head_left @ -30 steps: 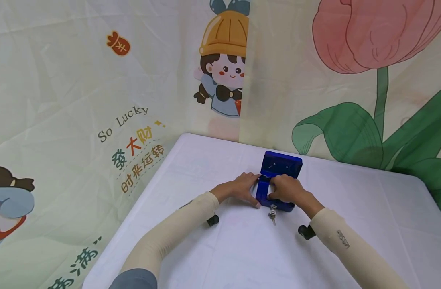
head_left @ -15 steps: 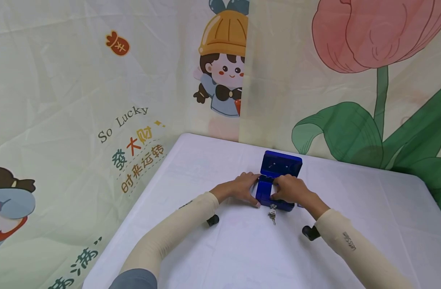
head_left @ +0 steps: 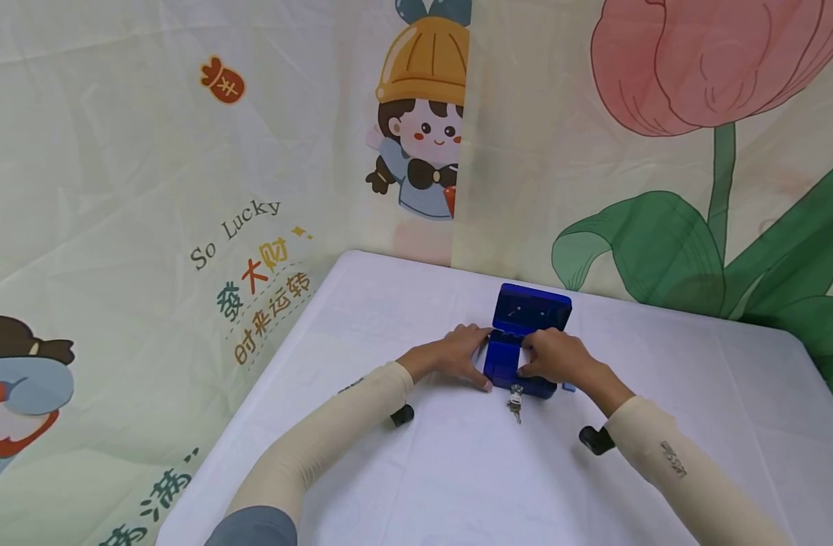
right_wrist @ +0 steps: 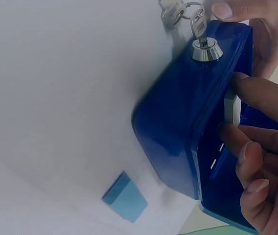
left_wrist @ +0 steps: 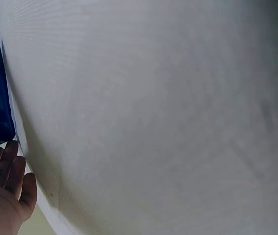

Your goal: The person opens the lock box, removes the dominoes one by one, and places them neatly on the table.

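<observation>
A blue metal cash box (head_left: 503, 359) stands on the white table with its lid (head_left: 532, 309) raised. A key (right_wrist: 198, 24) sits in the silver lock (right_wrist: 206, 49) on its front, and more keys hang from the ring. My left hand (head_left: 460, 356) rests against the box's left side, thumb at the front corner, other fingers spread toward the back. Inside the box, my right hand (head_left: 555, 356) pinches a small pale block (right_wrist: 232, 107) between thumb and forefinger. The head view hides that block behind the hand.
A light blue block (right_wrist: 127, 198) lies on the white tabletop (head_left: 457, 470) just right of the box. Printed cloth (head_left: 512, 152) hangs behind the table. Black wrist cameras (head_left: 596, 440) stick out below both forearms.
My right hand has shifted a little to the right within the box, uncovering more of its inside. The light blue block has come into sight beside the box. My left hand stays put.
</observation>
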`<state>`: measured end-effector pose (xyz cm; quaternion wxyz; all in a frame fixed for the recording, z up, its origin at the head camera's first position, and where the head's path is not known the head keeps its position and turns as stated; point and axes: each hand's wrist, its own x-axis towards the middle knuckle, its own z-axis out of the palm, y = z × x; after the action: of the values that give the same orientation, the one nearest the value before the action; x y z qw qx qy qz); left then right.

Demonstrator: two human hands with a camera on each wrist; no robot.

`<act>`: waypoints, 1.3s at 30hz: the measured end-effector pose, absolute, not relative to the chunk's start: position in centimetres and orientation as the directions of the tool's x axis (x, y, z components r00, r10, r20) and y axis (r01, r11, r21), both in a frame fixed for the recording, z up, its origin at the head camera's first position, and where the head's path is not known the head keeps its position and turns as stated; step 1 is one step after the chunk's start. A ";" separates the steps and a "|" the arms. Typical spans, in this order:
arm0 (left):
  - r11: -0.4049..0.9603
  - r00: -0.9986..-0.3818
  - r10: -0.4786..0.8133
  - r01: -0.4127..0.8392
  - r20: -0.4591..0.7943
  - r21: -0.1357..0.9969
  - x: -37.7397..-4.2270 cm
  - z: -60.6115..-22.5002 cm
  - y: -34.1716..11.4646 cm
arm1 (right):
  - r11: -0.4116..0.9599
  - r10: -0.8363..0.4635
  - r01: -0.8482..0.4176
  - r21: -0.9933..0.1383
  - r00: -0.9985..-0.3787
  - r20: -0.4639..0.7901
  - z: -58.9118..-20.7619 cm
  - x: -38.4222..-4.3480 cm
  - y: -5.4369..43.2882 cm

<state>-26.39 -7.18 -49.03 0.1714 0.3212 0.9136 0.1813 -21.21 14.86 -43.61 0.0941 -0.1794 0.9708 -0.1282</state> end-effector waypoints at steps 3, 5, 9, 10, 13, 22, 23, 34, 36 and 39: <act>0.728 -0.736 0.647 0.518 -0.200 0.449 -26.4 -48.9 -7.2 | 0.904 -0.368 -0.317 -0.288 -0.919 -0.143 -43.4 -21.0 15.1; 0.730 -0.738 0.644 0.514 -0.203 0.451 -26.4 -48.9 -7.1 | 0.905 -0.364 -0.312 -0.289 -0.919 -0.148 -43.3 -20.9 15.2; 0.735 -0.742 0.639 0.512 -0.203 0.444 -26.3 -48.9 -7.1 | 0.908 -0.359 -0.307 -0.286 -0.922 -0.149 -43.2 -20.8 15.6; 0.736 -0.743 0.639 0.513 -0.202 0.442 -26.3 -48.9 -7.1 | 0.908 -0.358 -0.306 -0.286 -0.922 -0.149 -43.1 -20.7 15.7; 0.736 -0.744 0.639 0.515 -0.197 0.439 -26.3 -48.9 -7.0 | 0.909 -0.355 -0.303 -0.285 -0.923 -0.150 -43.1 -20.7 16.0; 0.742 -0.748 0.631 0.504 -0.207 0.442 -26.3 -48.9 -7.1 | 0.912 -0.341 -0.281 -0.300 -0.925 -0.169 -43.1 -20.5 16.5; 0.741 -0.747 0.633 0.507 -0.205 0.441 -26.3 -48.9 -7.1 | 0.912 -0.339 -0.279 -0.300 -0.925 -0.171 -43.0 -20.4 16.5; 0.729 -0.740 0.643 0.514 -0.196 0.453 -26.2 -49.0 -7.2 | 0.928 -0.312 -0.252 -0.275 -0.928 -0.202 -42.2 -19.9 17.1; 0.728 -0.739 0.644 0.513 -0.197 0.455 -26.2 -49.0 -7.2 | 0.931 -0.305 -0.246 -0.269 -0.931 -0.203 -42.1 -19.7 17.3; 0.729 -0.740 0.643 0.511 -0.199 0.455 -26.1 -49.0 -7.3 | 0.934 -0.299 -0.243 -0.260 -0.932 -0.204 -42.0 -19.5 17.5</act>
<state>-26.15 -7.28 -48.96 0.1741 0.3158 0.9134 0.1889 -19.52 17.54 -42.04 0.1209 -0.1390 0.9760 -0.1161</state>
